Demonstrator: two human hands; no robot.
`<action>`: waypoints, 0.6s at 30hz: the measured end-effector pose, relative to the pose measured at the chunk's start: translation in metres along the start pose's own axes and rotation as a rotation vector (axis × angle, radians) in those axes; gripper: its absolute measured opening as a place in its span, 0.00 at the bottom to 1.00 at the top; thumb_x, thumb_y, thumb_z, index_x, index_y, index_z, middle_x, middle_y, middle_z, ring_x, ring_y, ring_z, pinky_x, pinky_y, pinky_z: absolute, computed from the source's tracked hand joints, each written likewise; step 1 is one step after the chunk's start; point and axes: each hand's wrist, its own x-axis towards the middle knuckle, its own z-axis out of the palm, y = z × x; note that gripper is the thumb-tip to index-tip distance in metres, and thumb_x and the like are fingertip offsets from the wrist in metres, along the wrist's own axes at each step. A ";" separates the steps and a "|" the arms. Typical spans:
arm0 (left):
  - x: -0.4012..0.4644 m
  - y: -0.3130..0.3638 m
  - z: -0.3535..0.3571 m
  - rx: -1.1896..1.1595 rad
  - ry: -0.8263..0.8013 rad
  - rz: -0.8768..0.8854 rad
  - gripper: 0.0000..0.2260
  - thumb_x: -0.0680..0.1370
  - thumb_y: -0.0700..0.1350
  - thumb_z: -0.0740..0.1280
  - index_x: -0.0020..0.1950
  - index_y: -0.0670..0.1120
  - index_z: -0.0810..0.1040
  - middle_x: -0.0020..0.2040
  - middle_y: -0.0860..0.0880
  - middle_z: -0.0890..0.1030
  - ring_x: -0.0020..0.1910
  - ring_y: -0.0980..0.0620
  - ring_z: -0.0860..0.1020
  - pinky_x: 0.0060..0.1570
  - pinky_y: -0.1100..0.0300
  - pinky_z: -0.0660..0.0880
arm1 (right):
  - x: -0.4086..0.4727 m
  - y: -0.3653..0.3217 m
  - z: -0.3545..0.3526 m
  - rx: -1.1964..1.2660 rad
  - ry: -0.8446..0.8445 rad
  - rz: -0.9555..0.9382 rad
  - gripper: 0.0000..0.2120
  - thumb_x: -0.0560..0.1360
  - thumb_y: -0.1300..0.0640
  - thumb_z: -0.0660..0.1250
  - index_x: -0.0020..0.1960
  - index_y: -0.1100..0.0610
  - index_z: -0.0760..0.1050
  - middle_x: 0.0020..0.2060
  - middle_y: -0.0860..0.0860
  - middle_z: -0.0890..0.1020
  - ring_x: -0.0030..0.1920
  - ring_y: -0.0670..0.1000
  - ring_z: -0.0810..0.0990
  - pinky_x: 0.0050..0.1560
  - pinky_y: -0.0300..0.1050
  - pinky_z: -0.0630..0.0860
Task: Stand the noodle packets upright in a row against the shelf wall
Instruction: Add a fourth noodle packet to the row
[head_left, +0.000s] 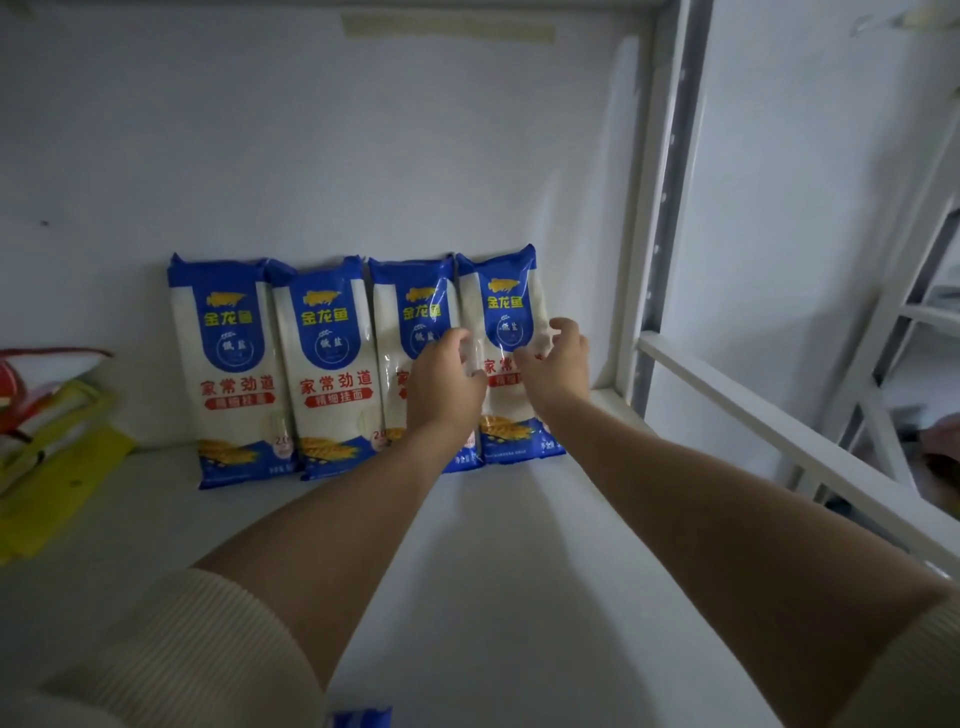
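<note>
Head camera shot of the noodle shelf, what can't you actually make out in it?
1. Third packet: its lower middle is hidden by the left hand.
2. Fourth packet: whether either hand has a grip on it; the right hand covers its red lettering.
3. Blue item: cut off by the bottom edge, so unidentifiable.
4. Red and yellow bags: cut off by the left edge and blurred.
5. Small print on the packet bottoms: too small.

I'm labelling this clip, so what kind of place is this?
Probably a storeroom or small shop stockroom: four identical noodle packets stand in a row on a bare white shelf, with white metal racking beside it and more racks to the right.
</note>
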 end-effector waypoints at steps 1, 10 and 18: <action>-0.003 0.000 -0.004 0.018 -0.011 0.010 0.20 0.76 0.40 0.69 0.68 0.46 0.73 0.58 0.46 0.81 0.56 0.47 0.79 0.48 0.59 0.73 | -0.005 -0.002 -0.003 -0.089 0.002 -0.076 0.24 0.75 0.57 0.66 0.69 0.55 0.65 0.66 0.53 0.70 0.63 0.55 0.73 0.63 0.55 0.73; -0.042 0.017 -0.092 0.175 0.006 0.065 0.21 0.77 0.41 0.67 0.69 0.50 0.72 0.61 0.47 0.78 0.55 0.47 0.79 0.48 0.51 0.78 | -0.069 -0.061 -0.029 -0.402 -0.190 -0.422 0.17 0.78 0.58 0.59 0.66 0.55 0.72 0.65 0.54 0.75 0.62 0.57 0.75 0.61 0.57 0.74; -0.119 0.002 -0.197 0.214 -0.229 -0.064 0.18 0.73 0.41 0.69 0.63 0.48 0.77 0.60 0.46 0.79 0.54 0.47 0.78 0.48 0.55 0.75 | -0.169 -0.104 -0.048 -0.661 -0.336 -0.624 0.19 0.77 0.58 0.60 0.67 0.55 0.71 0.65 0.55 0.74 0.65 0.58 0.72 0.61 0.53 0.71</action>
